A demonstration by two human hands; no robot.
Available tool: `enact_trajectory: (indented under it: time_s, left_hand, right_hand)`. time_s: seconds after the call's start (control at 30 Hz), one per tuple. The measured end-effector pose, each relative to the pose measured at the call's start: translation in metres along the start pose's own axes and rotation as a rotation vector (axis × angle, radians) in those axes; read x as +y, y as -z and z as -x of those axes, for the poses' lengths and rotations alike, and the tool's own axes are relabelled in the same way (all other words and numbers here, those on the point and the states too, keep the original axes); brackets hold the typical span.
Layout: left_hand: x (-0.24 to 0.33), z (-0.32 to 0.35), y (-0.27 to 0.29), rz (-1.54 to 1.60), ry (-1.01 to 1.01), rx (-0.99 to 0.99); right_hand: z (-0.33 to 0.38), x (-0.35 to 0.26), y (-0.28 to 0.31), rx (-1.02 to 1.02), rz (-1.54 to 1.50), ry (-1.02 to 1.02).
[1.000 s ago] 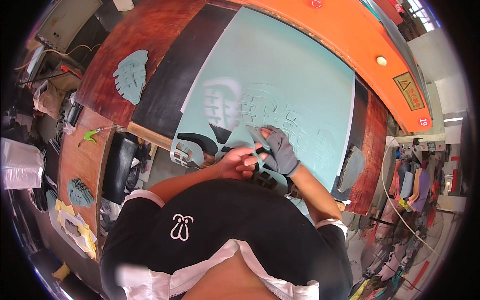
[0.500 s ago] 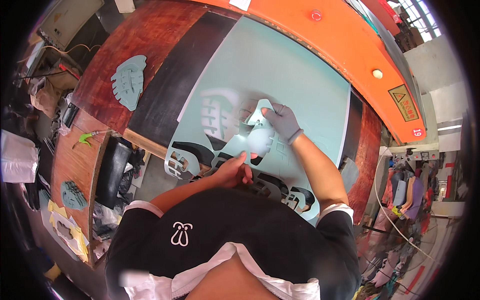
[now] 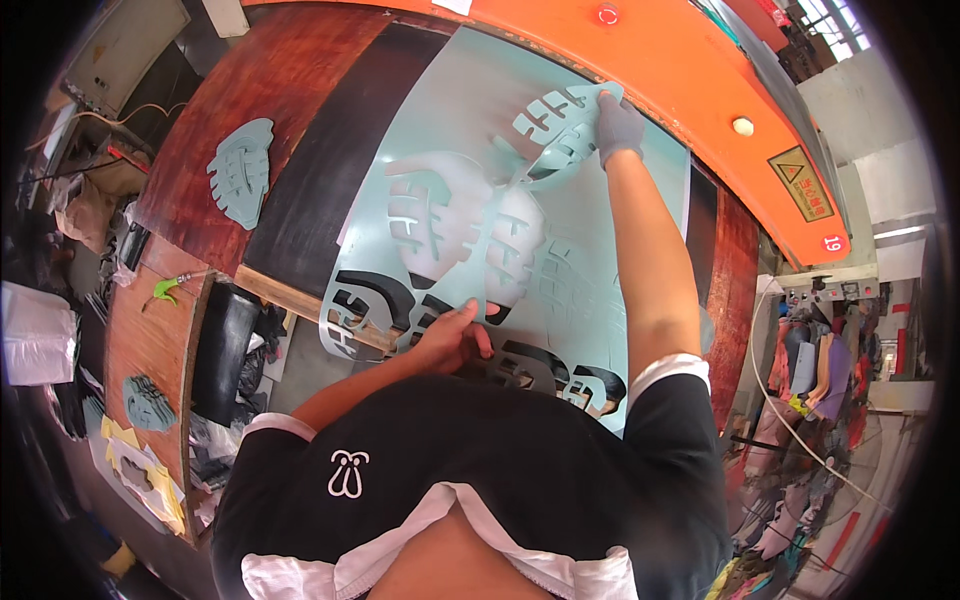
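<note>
A pale green sheet [image 3: 590,215] with rows of cut-out shoe-upper shapes lies across the table in front of me. My right hand [image 3: 620,128], in a grey glove, is closed on the end of a slotted shoe-upper piece [image 3: 560,125], lifted at the sheet's far right. The piece hangs tilted toward the left, partly twisted. Bare-skinned, my left hand [image 3: 452,338] is closed at the sheet's near edge, its thumb on the strip between cut-outs. Its lower fingers are curled. White shows through the openings left of the right arm, and dark gaps along the near edge.
An orange machine beam [image 3: 680,90] with a red button runs along the far side. Another cut piece [image 3: 240,172] lies on the red-brown board at left. A stack of pieces [image 3: 148,402] and a green-handled tool [image 3: 165,289] rest on the wooden side table.
My right hand has moved up and away toward the orange beam, carrying the cut piece off the sheet. My left hand stays at the near edge.
</note>
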State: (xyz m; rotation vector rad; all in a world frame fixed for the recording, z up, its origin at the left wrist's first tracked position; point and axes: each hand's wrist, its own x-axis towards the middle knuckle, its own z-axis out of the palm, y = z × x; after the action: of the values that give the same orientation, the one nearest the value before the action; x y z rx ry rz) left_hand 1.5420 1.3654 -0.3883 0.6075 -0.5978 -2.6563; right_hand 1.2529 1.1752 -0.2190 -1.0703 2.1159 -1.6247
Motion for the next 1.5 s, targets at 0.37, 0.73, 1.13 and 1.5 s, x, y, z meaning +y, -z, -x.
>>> enact_trajectory:
  time_s: [0.37,0.73,1.13,1.5]
  left_hand:
    - [-0.008,0.027,-0.008,0.000,0.028,0.117]
    - [-0.026,0.009,-0.082,0.012,0.452,0.203]
    - [-0.071,-0.038,-0.062,0.248,0.215,-0.281]
    - [-0.068,-0.029,-0.066,0.017,0.119,-0.071]
  right_hand:
    - [-0.021,-0.036,0.109,-0.049,0.011,0.400]
    - [0.216,0.108,0.166,-0.407,0.498,0.912]
    - [0.253,0.117,0.174,-0.548,0.444,0.875]
    - [0.119,0.056,0.169,-0.180,-0.033,-0.056]
